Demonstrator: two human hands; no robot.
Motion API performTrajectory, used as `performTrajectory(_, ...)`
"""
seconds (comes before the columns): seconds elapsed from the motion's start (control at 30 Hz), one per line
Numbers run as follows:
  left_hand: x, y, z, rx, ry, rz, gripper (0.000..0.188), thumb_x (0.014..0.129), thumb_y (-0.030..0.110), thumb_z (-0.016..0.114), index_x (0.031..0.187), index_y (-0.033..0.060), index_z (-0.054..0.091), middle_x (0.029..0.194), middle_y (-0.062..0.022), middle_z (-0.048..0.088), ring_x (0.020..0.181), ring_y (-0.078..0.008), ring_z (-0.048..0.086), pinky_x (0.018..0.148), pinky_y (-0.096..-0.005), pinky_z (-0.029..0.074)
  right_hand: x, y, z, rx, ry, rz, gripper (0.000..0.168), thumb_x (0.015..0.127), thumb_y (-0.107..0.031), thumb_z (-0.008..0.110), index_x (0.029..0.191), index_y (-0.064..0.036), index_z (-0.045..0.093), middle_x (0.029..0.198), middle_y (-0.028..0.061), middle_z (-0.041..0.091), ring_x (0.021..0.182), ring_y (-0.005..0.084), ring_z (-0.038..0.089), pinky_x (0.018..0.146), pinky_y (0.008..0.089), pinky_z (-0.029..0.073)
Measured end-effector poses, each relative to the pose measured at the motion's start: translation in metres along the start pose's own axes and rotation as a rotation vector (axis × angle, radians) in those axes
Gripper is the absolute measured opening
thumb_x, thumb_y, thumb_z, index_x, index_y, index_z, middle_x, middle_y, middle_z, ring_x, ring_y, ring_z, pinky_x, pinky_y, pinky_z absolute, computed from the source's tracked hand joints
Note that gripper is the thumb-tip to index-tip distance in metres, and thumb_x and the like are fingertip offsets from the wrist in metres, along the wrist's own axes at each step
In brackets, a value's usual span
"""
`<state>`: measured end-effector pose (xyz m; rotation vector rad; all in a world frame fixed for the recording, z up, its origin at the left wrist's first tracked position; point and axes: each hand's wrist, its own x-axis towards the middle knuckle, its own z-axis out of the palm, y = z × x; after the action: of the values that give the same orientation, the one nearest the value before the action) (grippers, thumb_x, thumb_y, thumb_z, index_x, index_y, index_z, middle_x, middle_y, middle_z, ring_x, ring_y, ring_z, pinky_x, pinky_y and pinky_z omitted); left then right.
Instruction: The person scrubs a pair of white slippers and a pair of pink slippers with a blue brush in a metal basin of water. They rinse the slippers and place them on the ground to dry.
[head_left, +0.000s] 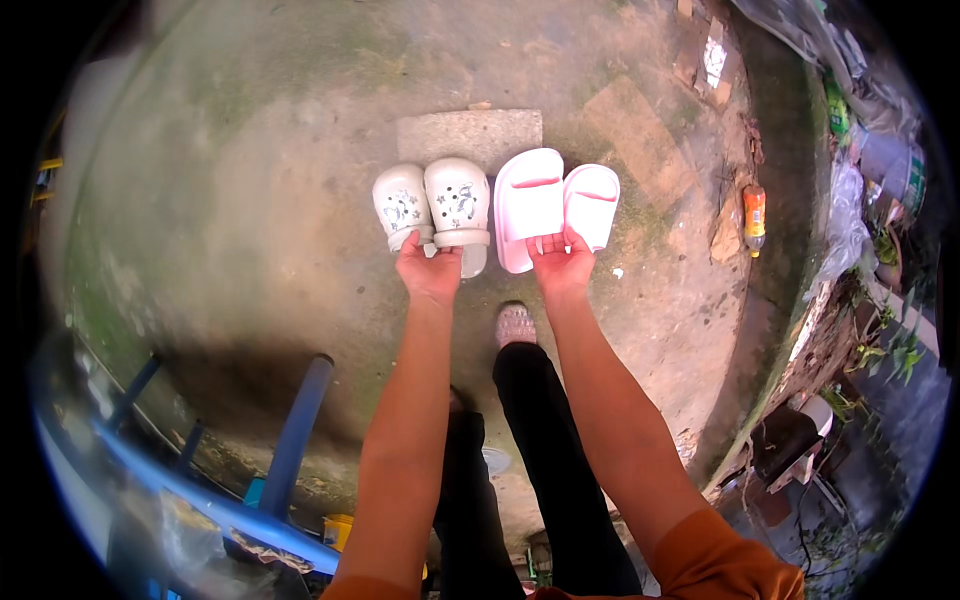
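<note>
My left hand (430, 271) grips the heel ends of a pair of off-white foam clogs (459, 196), which carry dark holes and silvery star-like decorations. In my right hand (561, 264) is a pair of pale pink slide sandals (534, 199), pinched at their near ends. Both pairs are held side by side with toes pointing away from me, the larger slide beside the right-hand clog. Just beyond them a flat rectangular slab (480, 135) lies on the ground. My fingers are partly hidden under the footwear.
Mossy concrete ground (300, 187) spreads around me. A blue-legged frame (296, 435) stands at lower left. To the right lie a drink bottle (754, 214) with an orange label, flattened cardboard (637, 142) and a bucket (892, 169) among plastic sheeting. My sock-covered foot (516, 324) is below the slides.
</note>
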<state>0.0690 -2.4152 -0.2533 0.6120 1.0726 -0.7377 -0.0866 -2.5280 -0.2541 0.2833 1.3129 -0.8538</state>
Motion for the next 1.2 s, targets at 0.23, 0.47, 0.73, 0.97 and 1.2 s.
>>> performTrajectory(0.23, -0.002, -0.014, 0.009, 0.013, -0.026, 0.024, 0.048, 0.090, 0.020, 0.053, 0.135, 0.0086, 0.043, 0.138, -0.0159, 0.043, 0.130, -0.0339, 0.041, 0.110, -0.0518, 0.034, 0.030, -0.010, 0.003, -0.101, 0.035, 0.012, 0.016, 0.083, -0.015, 0.058, 0.098, -0.009, 0.058, 0.092, 0.0044, 0.055, 0.091, 0.0234, 0.053, 0.092, 0.0510, 0.042)
performTrajectory(0.47, -0.001, -0.010, 0.006, 0.081, 0.053, -0.042, 0.054, 0.088, 0.024, 0.056, 0.134, 0.0023, 0.038, 0.137, -0.0193, 0.038, 0.129, -0.0344, 0.041, 0.113, -0.0502, 0.030, 0.028, -0.018, 0.010, -0.155, 0.032, 0.097, 0.013, 0.082, -0.016, 0.061, 0.093, -0.010, 0.057, 0.084, 0.0021, 0.052, 0.085, 0.0231, 0.052, 0.088, 0.0480, 0.044)
performTrajectory(0.73, -0.008, -0.008, 0.013, 0.083, 0.148, -0.080, 0.065, 0.086, 0.027, 0.060, 0.133, -0.0085, 0.032, 0.134, -0.0182, 0.039, 0.128, -0.0339, 0.041, 0.114, -0.0465, 0.029, 0.026, -0.024, 0.015, -0.176, 0.011, 0.210, 0.011, 0.085, -0.017, 0.060, 0.084, -0.009, 0.052, 0.084, 0.0040, 0.053, 0.085, 0.0268, 0.055, 0.090, 0.0497, 0.046)
performTrajectory(0.97, 0.002, 0.000, -0.005, 0.163, 0.112, -0.144, 0.069, 0.089, 0.029, 0.057, 0.136, -0.0109, 0.026, 0.139, -0.0208, 0.032, 0.134, -0.0355, 0.035, 0.114, -0.0491, 0.028, 0.009, -0.027, 0.007, -0.217, 0.087, 0.214, 0.014, 0.091, -0.017, 0.052, 0.101, -0.007, 0.054, 0.107, 0.0142, 0.059, 0.113, 0.0345, 0.056, 0.098, 0.0531, 0.044)
performTrajectory(1.2, 0.010, 0.005, -0.015, 0.311, 0.132, -0.176, 0.071, 0.089, 0.032, 0.059, 0.136, -0.0119, 0.028, 0.134, -0.0222, 0.037, 0.126, -0.0393, 0.046, 0.107, -0.0478, 0.035, -0.007, -0.044, -0.052, -0.430, 0.119, 0.124, 0.025, 0.096, -0.017, 0.047, 0.119, -0.006, 0.046, 0.116, 0.0168, 0.059, 0.110, 0.0328, 0.059, 0.093, 0.0520, 0.048)
